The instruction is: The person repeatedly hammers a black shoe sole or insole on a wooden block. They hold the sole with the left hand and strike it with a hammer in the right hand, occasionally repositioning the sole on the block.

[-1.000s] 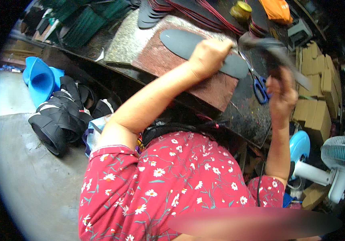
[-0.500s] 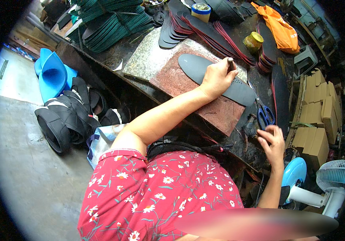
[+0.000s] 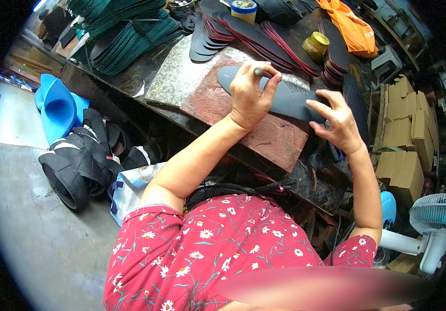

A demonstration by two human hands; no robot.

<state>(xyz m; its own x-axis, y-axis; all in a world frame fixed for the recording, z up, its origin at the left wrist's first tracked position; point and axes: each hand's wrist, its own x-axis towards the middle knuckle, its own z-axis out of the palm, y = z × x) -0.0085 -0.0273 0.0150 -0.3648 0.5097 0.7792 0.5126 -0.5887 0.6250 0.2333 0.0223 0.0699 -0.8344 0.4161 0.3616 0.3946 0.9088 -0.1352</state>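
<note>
My left hand [image 3: 251, 98] is closed around a short metal rod, like a hand punch [image 3: 258, 71], whose top end sticks out of the fist. Beneath that hand lies a dark grey shoe sole piece [image 3: 293, 103], flat on a reddish-brown board [image 3: 280, 139], with a row of small holes near its far edge. My right hand [image 3: 338, 122] hovers by the sole's right end, fingers apart and curved; I cannot tell whether they touch it. Scissors with blue handles [image 3: 336, 153] lie mostly hidden below my right wrist.
A speckled stone slab [image 3: 171, 75] lies under the board. Fanned sole pieces with red edges [image 3: 233, 28], a yellow-lidded jar [image 3: 316, 45] and an orange bag [image 3: 351, 31] line the back. Green-edged stacks [image 3: 134, 52] stand back left. Cardboard boxes [image 3: 402, 124] and a fan [image 3: 431, 215] are right.
My left hand has lifted and moved left along the sole with the punch. My right hand has come up from beside the scissors to the sole's right end.
</note>
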